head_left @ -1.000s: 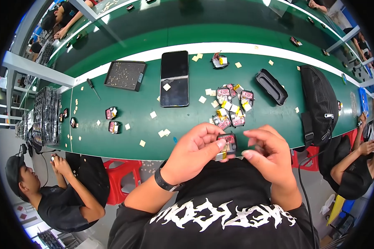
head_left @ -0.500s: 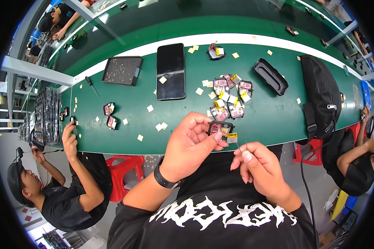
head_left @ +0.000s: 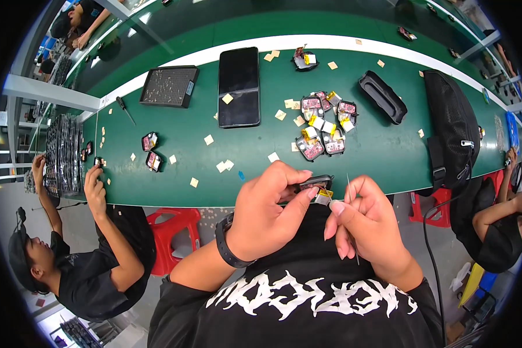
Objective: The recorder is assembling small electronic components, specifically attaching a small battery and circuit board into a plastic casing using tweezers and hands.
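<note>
My left hand [head_left: 272, 209] grips a small black device housing [head_left: 315, 182] above the table's near edge, the housing tilted. A silver battery [head_left: 323, 198] with a yellow end hangs from its near side. Close by on the right, my right hand [head_left: 365, 217] is closed round a thin metal tool [head_left: 348, 184], its pointed end upward. The right thumb and fingertip almost meet the battery; whether they touch it I cannot tell. Farther off lies a cluster of similar open housings [head_left: 311, 149] with red circuit boards and batteries.
A phone [head_left: 238, 93], a black parts tray [head_left: 169, 87], a screwdriver [head_left: 125, 110], an empty black tray [head_left: 383, 97] and a black bag [head_left: 451, 122] lie on the green table [head_left: 180, 130]. Pale square pieces are scattered about. A co-worker [head_left: 75, 261] sits at left.
The housing has tipped to a steeper angle. My right hand has shifted up and closer to the battery, its tool now more upright. A small blue piece now shows on the table by my left hand.
</note>
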`<state>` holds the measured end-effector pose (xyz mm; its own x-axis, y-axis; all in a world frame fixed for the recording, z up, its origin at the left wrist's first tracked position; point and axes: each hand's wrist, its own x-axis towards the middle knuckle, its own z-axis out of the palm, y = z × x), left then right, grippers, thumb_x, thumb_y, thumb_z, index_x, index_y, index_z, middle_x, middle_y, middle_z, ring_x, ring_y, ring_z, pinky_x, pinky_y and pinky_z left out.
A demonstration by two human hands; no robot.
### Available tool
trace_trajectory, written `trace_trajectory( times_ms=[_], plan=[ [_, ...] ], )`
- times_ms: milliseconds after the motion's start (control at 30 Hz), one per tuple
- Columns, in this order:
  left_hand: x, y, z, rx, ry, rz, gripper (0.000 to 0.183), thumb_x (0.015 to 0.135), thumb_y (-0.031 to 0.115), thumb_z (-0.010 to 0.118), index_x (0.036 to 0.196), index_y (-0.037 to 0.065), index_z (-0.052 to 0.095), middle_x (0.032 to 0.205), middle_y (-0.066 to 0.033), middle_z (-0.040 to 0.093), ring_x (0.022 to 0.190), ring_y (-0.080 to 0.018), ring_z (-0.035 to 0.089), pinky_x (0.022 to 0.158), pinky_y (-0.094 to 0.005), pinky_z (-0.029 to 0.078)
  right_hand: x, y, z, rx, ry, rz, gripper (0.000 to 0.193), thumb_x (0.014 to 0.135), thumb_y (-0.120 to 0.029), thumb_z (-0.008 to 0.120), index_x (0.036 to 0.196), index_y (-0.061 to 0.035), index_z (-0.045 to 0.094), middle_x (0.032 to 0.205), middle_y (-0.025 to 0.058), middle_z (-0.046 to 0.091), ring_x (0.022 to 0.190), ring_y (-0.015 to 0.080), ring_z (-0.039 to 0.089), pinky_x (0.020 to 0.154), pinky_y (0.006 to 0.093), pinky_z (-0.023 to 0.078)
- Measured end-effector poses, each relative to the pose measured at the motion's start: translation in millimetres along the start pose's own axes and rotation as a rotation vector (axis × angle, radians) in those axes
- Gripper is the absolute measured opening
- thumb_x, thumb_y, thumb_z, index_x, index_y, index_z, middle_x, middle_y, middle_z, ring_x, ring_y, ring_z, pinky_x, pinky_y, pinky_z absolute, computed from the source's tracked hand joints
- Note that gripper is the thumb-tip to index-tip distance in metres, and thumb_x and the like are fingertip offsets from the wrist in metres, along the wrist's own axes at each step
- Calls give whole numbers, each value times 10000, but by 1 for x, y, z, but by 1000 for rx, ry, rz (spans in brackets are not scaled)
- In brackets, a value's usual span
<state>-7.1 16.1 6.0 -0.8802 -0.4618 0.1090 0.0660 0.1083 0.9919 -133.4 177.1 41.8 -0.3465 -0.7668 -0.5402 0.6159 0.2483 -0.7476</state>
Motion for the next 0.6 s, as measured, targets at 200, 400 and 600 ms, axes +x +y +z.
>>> trace_trajectory(
  times_ms=[200,400,600],
  plan=[
    [-4,1,-1,-7,12,-125,205,946,-81,651,1096,-54,514,1040,-140,667,946,-164,710,802,-280,600,5,10,7,54,65,-55,213,1023,-53,570,1002,-72,358,700,126,641,384,94,513,318,221,345],
    [2,4,-10,-406,13,-312,222,959,-18,663,1087,-24,481,1048,-139,668,892,-157,698,766,-288,620,10,22,6,5,58,-154,219,1022,-40,572,986,-73,358,721,130,636,390,76,479,337,219,340],
    [2,6,-23,-570,-72,-504,217,989,3,615,1149,-7,468,1101,-102,641,961,-133,675,812,-296,613,22,49,-3,-56,40,-481,242,995,-22,621,1064,-55,392,781,91,630,492,34,455,423,203,392]
  ],
)
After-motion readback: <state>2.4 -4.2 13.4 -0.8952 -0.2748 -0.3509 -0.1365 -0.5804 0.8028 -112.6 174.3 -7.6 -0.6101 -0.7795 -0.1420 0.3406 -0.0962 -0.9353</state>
